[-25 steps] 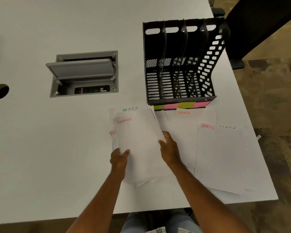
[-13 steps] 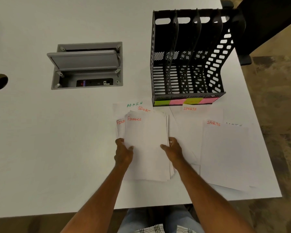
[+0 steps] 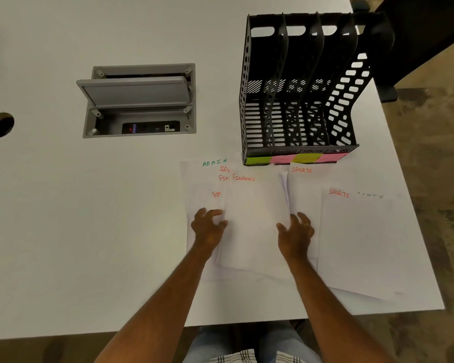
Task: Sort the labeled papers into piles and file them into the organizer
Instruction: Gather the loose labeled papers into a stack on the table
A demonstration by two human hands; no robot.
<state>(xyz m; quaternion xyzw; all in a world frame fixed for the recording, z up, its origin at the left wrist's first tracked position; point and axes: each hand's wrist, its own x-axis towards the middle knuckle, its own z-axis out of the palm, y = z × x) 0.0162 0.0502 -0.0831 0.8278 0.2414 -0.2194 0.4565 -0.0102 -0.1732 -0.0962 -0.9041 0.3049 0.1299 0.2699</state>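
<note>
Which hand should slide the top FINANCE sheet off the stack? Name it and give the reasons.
Left, probably. The left hand already pinches the near-left edge of the top FINANCE sheet, with bare table beside it. The right hand holds the stack's right edge, hemmed in by SPORTS sheets.

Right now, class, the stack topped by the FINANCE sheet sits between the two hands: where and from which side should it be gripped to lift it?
Grip the FINANCE stack by its two long side edges, near the lower half, coming in from left and right as the left hand and right hand already sit. The sheets lie flat and slightly fanned, so squeezing both edges probably squares them up.
</note>
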